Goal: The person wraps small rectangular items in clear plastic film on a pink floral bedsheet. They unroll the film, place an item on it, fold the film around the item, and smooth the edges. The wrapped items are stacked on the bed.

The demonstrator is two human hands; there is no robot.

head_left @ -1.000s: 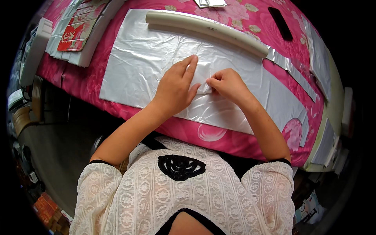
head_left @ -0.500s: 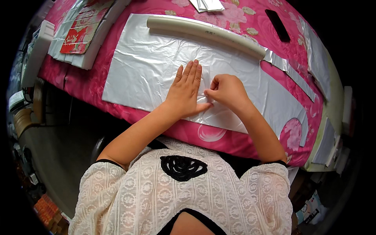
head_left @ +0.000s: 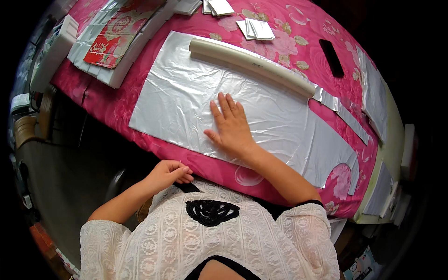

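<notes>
A large crinkled silver film sheet (head_left: 177, 93) lies on the table. My right hand (head_left: 231, 125) rests palm down on its middle, fingers stretched and apart. In front of the table's near edge, off the sheet, hangs my left hand (head_left: 169, 176). Its fingers are curled in with the thumb against them; what they hold, if anything, is too small or hidden to name. Along the sheet's far side lies a long cream tube (head_left: 252, 67). A narrow silver strip (head_left: 352, 123) runs from near its right end, and the sheet's right part has a curved cut-out.
Folded silver squares (head_left: 259, 29) lie at the back, with more beside them. A black phone (head_left: 331, 58) sits far right. White foam blocks with a red printed card (head_left: 109, 46) stand at the left. A pink floral cloth (head_left: 205, 161) covers the table.
My left hand has left the sheet and drawn back to the table's near edge, its fingers now curled. My right hand has opened, moved left and laid itself flat on the sheet.
</notes>
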